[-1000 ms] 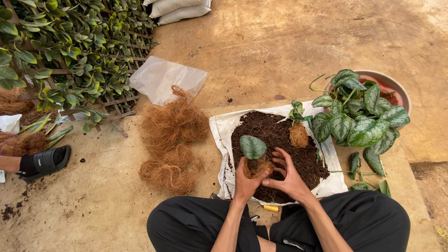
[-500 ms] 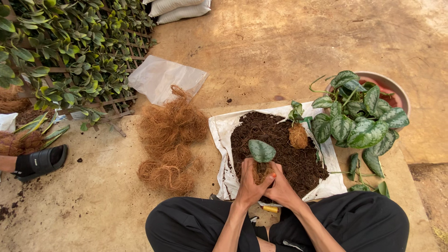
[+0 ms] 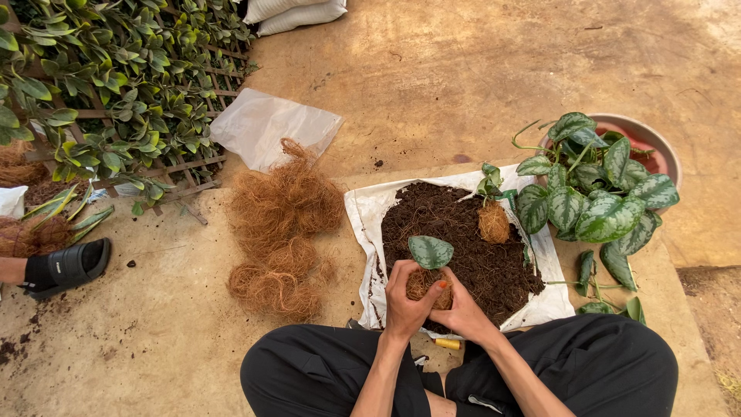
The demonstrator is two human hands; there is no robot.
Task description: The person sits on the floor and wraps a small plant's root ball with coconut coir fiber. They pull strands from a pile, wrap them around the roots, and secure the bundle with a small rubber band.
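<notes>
Both my hands cup a small ball of brown coconut fibre [image 3: 422, 283] with a single green leaf [image 3: 430, 252] sticking up from it. My left hand [image 3: 407, 301] wraps the ball's left side and my right hand [image 3: 463, 310] presses its right side. The ball is held just above the near edge of a pile of dark soil [image 3: 455, 243] spread on a white sack [image 3: 370, 224]. A second fibre-wrapped cutting [image 3: 494, 220] stands upright in the soil farther back.
A heap of loose coconut fibre [image 3: 278, 232] lies left of the sack. A red basin [image 3: 648, 143] with leafy cuttings [image 3: 594, 197] sits at right. Potted plants [image 3: 100, 85] fill the far left, with a clear plastic bag [image 3: 270, 127] nearby. Another person's sandalled foot [image 3: 65, 266] shows at left.
My right hand has come in from the soil and closed around the fibre ball together with my left hand. The ball has shifted slightly toward me.
</notes>
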